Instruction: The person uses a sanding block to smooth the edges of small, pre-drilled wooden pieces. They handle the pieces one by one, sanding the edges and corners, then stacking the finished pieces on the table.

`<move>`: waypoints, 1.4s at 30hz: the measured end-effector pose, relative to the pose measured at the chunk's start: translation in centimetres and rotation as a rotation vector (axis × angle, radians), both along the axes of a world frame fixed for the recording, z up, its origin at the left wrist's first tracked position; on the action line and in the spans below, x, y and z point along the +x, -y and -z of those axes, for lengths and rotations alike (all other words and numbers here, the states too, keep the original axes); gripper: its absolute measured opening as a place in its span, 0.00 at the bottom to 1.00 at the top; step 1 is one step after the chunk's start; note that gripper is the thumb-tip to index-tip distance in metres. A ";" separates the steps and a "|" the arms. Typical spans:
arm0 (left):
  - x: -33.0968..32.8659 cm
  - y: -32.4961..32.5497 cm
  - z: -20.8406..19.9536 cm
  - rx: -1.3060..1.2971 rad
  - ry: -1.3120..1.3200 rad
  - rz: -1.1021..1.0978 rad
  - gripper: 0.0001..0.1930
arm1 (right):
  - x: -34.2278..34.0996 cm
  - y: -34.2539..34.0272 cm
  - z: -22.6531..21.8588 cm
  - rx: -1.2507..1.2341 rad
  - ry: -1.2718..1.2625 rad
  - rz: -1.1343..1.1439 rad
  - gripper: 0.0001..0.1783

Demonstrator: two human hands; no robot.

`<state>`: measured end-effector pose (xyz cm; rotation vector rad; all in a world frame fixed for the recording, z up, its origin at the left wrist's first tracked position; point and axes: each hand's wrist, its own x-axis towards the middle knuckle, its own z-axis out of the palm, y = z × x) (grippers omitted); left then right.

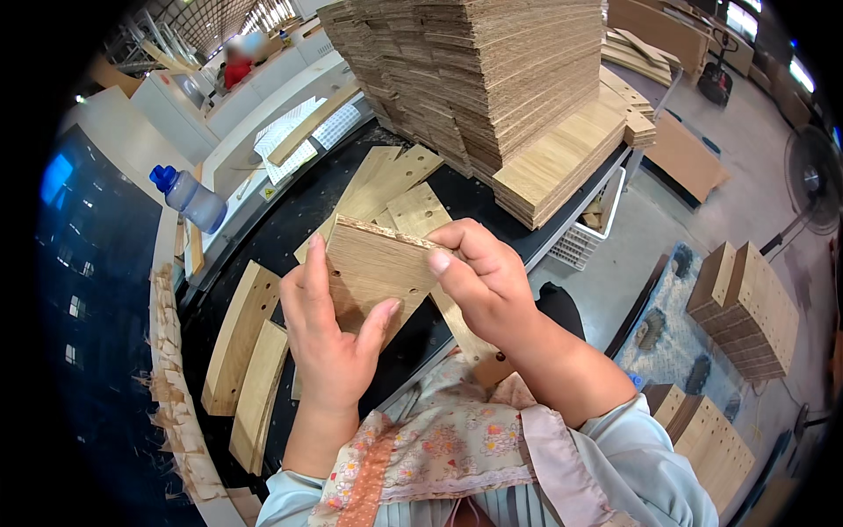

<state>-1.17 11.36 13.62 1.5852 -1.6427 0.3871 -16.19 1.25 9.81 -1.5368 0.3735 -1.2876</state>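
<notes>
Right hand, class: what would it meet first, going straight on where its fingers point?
Likely the held wooden board, since the right hand touches its edge; depth is unclear beyond that.

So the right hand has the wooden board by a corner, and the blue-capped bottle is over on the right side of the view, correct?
Not quite: the head view shows the blue-capped bottle over on the left side, not the right. The right hand does have the wooden board by a corner.
</notes>
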 end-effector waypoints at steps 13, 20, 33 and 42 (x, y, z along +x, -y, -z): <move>0.2 0.1 -0.3 0.056 0.030 0.009 0.48 | -0.9 0.6 0.3 -0.103 0.062 -0.036 0.11; -0.2 0.2 -0.1 0.068 0.039 0.012 0.48 | -1.2 0.8 0.2 -0.156 -0.150 0.097 0.08; 0.8 2.7 0.0 0.181 -0.017 0.038 0.38 | -3.3 2.3 -0.1 -0.393 -0.204 0.156 0.07; 0.0 9.0 6.3 0.815 0.135 0.038 0.28 | -7.9 5.1 3.3 -0.939 -0.847 0.331 0.11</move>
